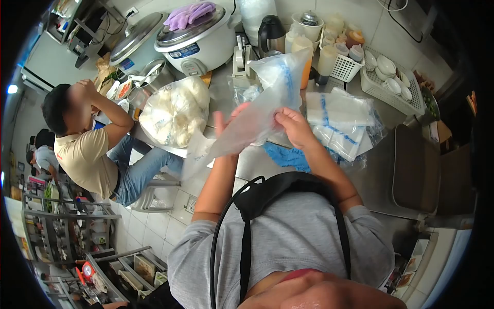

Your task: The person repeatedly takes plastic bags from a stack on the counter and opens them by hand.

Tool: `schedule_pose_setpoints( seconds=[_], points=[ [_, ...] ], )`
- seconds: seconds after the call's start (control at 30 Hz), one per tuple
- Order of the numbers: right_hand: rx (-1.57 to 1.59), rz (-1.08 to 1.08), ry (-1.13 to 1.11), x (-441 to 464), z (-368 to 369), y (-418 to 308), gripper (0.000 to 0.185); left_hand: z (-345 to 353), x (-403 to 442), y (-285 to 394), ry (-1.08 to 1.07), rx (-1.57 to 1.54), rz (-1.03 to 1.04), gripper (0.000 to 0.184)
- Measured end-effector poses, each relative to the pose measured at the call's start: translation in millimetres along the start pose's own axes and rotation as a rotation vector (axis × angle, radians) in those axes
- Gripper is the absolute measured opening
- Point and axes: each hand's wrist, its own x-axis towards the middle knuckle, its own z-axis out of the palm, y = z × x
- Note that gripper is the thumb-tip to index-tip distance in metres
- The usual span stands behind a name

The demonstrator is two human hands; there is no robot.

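A translucent plastic bag with blue print hangs between my two hands, above the steel counter. My right hand pinches its edge between thumb and fingers. Behind the bag, my left hand is partly covered and blurred; a raised thumb or finger shows at its side, and its grip cannot be made out. Left of the bag sits a large knotted clear bag of pale round pieces. A stack of flat plastic bags with blue print lies to the right. A blue cloth is below my right hand.
A seated co-worker is at the left. Two large cookers, one white with purple gloves on its lid, stand at the back. Squeeze bottles, a white basket and a rack of bowls are back right.
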Motion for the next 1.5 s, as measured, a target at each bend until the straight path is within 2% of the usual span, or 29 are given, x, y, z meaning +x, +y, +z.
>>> schedule_pose_setpoints(
  seconds=[0.07, 0.1, 0.2, 0.33, 0.4, 0.43, 0.5, 0.53, 0.57, 0.63, 0.67, 0.77, 0.87, 0.97, 1.0, 1.07, 1.17, 1.27, 1.37, 1.43, 1.5],
  points=[
    [-0.056, 0.014, -0.002, 0, 4, 5, 0.021, -6, 9, -13, 0.194, 0.104, -0.035, 0.064],
    [-0.097, 0.013, 0.009, 1, 6, 12, 0.021, -5, 13, -20, 0.211, 0.171, -0.056, 0.063],
    [-0.261, -0.058, 0.045, -6, 7, 9, 0.021, 0, 19, -35, 0.117, 0.391, -0.048, 0.058],
    [-0.458, -0.097, 0.149, -6, -12, 16, 0.023, -4, 15, -34, -0.021, 0.699, 0.149, 0.052],
    [0.081, -0.078, 0.231, -7, -19, 9, 0.025, 3, 7, -29, -0.034, 0.66, 0.184, 0.049],
    [0.352, -0.066, 0.266, -9, -16, -2, 0.027, 11, 6, -31, 0.003, 0.53, 0.112, 0.048],
    [0.491, -0.128, 0.099, -10, -14, -16, 0.029, 35, 5, -33, 0.093, 0.264, -0.024, 0.046],
    [0.516, -0.141, -0.002, -8, -23, -17, 0.029, 66, 1, -22, 0.037, 0.335, -0.314, 0.041],
    [0.541, -0.152, -0.102, -8, -30, -17, 0.03, 63, 3, -20, 0.073, 0.482, -0.377, 0.04],
    [0.492, -0.083, -0.086, -6, -36, -19, 0.03, 46, 12, -16, 0.144, 0.778, -0.501, 0.04],
    [0.467, -0.052, -0.078, -5, -38, -21, 0.03, 32, 21, -20, 0.034, 0.808, -0.381, 0.038],
    [0.298, 0.151, 0.201, -3, -27, -22, 0.028, 53, 44, -1, -0.085, 0.54, -0.405, 0.035],
    [0.405, 0.191, -0.156, 7, -36, -10, 0.028, 63, 73, 0, -0.19, 0.495, -0.308, 0.034],
    [0.427, 0.118, -0.261, 23, -46, -35, 0.032, 77, 97, 0, -0.265, 0.358, -0.23, 0.031],
    [0.519, -0.046, -0.341, 41, -66, -31, 0.029, 80, 105, 2, -0.279, 0.311, -0.206, 0.03],
    [0.474, -0.032, -0.044, 51, -45, -96, 0.023, 78, 129, 9, -0.284, 0.207, -0.173, 0.028],
    [0.169, -0.079, 0.007, 104, -82, -107, 0.018, 57, 158, 9, -0.254, 0.083, -0.139, 0.025],
    [-0.302, 0.113, 0.363, 119, -68, -91, 0.017, 38, 156, -2, -0.141, 0.01, -0.089, 0.022],
    [-0.203, 0.146, 0.434, 109, -62, -74, 0.017, 30, 144, -9, 0.031, -0.028, -0.116, 0.023],
    [-0.39, 0.108, 0.433, 114, -78, -53, 0.018, 17, 138, -7, 0.151, -0.022, -0.16, 0.023],
    [-0.492, 0.033, 0.478, 117, -84, -35, 0.019, 3, 137, -6, 0.181, -0.033, -0.201, 0.022]
  ],
)
